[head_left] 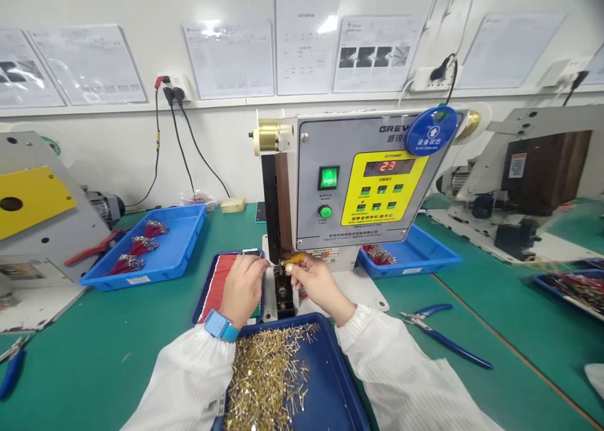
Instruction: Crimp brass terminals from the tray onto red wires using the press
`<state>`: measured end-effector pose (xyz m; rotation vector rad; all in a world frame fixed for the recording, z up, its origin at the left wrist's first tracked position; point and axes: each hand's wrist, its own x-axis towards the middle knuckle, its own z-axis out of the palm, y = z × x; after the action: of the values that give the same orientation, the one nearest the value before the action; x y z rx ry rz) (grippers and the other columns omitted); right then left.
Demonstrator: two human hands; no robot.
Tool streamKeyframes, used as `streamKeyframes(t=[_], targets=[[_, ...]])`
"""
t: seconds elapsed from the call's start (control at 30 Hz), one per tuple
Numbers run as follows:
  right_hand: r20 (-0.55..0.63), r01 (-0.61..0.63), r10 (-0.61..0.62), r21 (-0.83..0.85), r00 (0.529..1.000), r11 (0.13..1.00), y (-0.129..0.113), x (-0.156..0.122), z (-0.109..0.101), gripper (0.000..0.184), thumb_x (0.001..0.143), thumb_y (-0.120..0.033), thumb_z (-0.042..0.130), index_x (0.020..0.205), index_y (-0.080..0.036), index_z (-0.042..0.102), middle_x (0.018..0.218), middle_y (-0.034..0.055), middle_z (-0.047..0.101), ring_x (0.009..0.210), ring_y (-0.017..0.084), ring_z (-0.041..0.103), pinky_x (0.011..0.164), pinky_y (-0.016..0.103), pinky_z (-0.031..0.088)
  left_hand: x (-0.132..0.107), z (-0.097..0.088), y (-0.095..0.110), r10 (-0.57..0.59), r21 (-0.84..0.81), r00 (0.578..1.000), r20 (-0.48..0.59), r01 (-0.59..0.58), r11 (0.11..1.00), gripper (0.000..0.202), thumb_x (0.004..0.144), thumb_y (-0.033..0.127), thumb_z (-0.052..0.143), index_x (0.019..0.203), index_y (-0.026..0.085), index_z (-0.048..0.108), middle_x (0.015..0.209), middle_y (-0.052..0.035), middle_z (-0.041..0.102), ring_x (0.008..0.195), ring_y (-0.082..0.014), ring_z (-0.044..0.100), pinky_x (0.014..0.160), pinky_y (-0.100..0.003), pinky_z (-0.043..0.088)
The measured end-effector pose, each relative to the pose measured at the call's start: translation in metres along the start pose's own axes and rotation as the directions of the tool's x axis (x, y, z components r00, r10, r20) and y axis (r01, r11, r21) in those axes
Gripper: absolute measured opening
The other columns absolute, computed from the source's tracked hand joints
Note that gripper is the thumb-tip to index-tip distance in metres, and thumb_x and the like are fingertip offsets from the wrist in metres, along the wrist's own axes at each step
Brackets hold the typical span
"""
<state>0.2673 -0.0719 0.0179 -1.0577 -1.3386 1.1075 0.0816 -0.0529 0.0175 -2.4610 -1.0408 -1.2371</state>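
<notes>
In the head view, the person's left hand (243,286) pinches a thin wire (272,266) between thumb and finger, right at the working head (282,280) of the grey machine (309,167). The right hand (317,281) has its fingers drawn together on the other side of the head, something yellow (295,258) at their tips; whether they grasp anything I can't tell.

From where I stand, the left hand and wrist block part of the tray of red wires (219,286), covering its right side. Nearer the person sits a navy tray (328,380), gold-coloured metal pieces (264,368) heaped along its left edge and thinning towards its far right corner. The machine's body hides much of the bench (127,324) behind it, and a blue disc (431,132) hangs over its lettering.

Left of the hands, a blue tray (177,245) carries red bundles (141,247) along its left edge, a red-handled tool (97,250) just beside. Blue-handled pliers (460,350) lie past the right sleeve.
</notes>
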Motion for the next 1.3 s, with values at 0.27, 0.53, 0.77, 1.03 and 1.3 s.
streamKeyframes(t=[0.27,0.53,0.77,1.03,1.3], targets=[[0.002,0.004,-0.004,-0.009,1.000,1.000,-0.0006,-0.0009,-0.0005,0.022,0.077,-0.039,0.058,0.075,-0.018,0.054,0.058,-0.0030,0.053,0.049,0.010,0.049,0.050,0.024,0.040,0.0000,0.0010,0.0006,0.016,0.010,1.000,-0.016,-0.015,1.000,0.017,0.096,0.014,0.043,0.095,0.017,0.060,0.090,-0.0063,0.061,0.088,-0.0204,0.054,0.077,-0.033,0.047],[0.002,-0.014,0.014,0.000,1.000,1.000,-0.0010,-0.0009,0.0002,0.023,0.076,-0.040,0.058,0.074,-0.017,0.054,0.057,-0.0032,0.053,0.047,0.010,0.048,0.048,0.024,0.040,-0.0001,0.0002,0.0005,0.027,0.013,0.999,-0.021,-0.027,1.000,0.016,0.095,0.014,0.043,0.095,0.016,0.059,0.090,-0.0061,0.061,0.088,-0.0201,0.053,0.077,-0.032,0.047],[-0.001,-0.017,0.017,-0.003,1.000,1.000,-0.0018,-0.0015,-0.0006,0.023,0.076,-0.040,0.059,0.075,-0.017,0.054,0.057,-0.0032,0.053,0.048,0.010,0.049,0.049,0.024,0.040,-0.0001,0.0010,0.0001,0.028,0.013,0.999,-0.026,-0.028,1.000,0.017,0.096,0.015,0.043,0.094,0.016,0.059,0.089,-0.0061,0.061,0.086,-0.0202,0.053,0.076,-0.033,0.047],[-0.005,-0.015,0.015,0.009,1.000,1.000,0.0005,-0.0002,0.0001,0.022,0.077,-0.039,0.059,0.075,-0.017,0.054,0.058,-0.0025,0.054,0.049,0.011,0.049,0.049,0.024,0.041,-0.0007,-0.0002,0.0005,0.001,-0.020,0.997,-0.071,-0.003,1.000,0.022,0.093,0.009,0.044,0.095,0.017,0.064,0.096,-0.0077,0.059,0.092,-0.0198,0.052,0.079,-0.033,0.047],[-0.047,-0.022,0.022,0.004,0.999,1.000,0.0010,-0.0017,0.0037,0.021,0.078,-0.038,0.058,0.076,-0.019,0.052,0.056,-0.0038,0.052,0.046,0.010,0.047,0.047,0.023,0.040,0.0018,-0.0035,0.0029,0.031,-0.001,0.993,-0.113,-0.032,0.999,0.019,0.093,0.012,0.048,0.095,0.018,0.066,0.088,-0.0058,0.061,0.086,-0.0190,0.053,0.075,-0.032,0.046]])
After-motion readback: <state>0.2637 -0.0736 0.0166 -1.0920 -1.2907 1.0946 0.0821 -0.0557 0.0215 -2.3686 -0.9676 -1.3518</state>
